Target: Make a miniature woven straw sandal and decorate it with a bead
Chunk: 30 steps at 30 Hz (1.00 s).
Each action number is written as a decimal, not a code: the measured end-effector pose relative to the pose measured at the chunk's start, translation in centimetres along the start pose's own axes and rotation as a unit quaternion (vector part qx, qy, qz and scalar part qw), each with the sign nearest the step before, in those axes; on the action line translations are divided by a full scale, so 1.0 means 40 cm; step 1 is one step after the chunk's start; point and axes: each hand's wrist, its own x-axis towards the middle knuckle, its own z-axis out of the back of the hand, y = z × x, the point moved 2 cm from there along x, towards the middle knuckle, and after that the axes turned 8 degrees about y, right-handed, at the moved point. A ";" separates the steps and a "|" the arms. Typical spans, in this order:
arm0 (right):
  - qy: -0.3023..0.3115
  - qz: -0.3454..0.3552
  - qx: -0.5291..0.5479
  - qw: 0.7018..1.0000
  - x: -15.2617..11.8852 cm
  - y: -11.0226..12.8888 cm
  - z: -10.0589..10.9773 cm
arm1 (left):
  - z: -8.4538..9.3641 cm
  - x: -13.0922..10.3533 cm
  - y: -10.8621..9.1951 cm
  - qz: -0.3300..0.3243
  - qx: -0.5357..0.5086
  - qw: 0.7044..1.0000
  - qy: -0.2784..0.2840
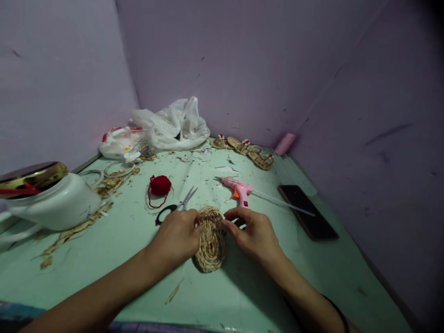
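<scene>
A small braided-straw sandal sole [210, 247] lies flat in front of me, with a red bit near its middle. My left hand [182, 233] is closed on its left edge, thumb and fingers bent against the straw. On the opposite edge, my right hand [252, 231] pinches with thumb and index finger near the upper part. The fingertips partly hide what they grip there. Just beyond my left hand lie black-handled scissors [178, 203], blades apart. A pink hot glue gun [237, 188] with a clear glue stick in its back rests beyond my right hand.
A red yarn ball [160, 186] and a white pot-like container [65, 203] stand left, amid straw scraps [78, 226]. At the back are a white plastic bag [176, 125], finished straw sandals [258, 157] and a pink roll [286, 143]. A dark phone [308, 212] lies right.
</scene>
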 end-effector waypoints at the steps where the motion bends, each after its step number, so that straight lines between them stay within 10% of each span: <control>1: 0.003 0.000 0.006 1.000 0.001 -0.003 -0.003 | 0.000 0.002 0.002 0.006 -0.005 1.000 0.006; 30: -0.023 0.190 0.087 0.978 0.010 -0.007 -0.022 | 0.025 -0.012 -0.011 -0.098 0.077 0.992 0.036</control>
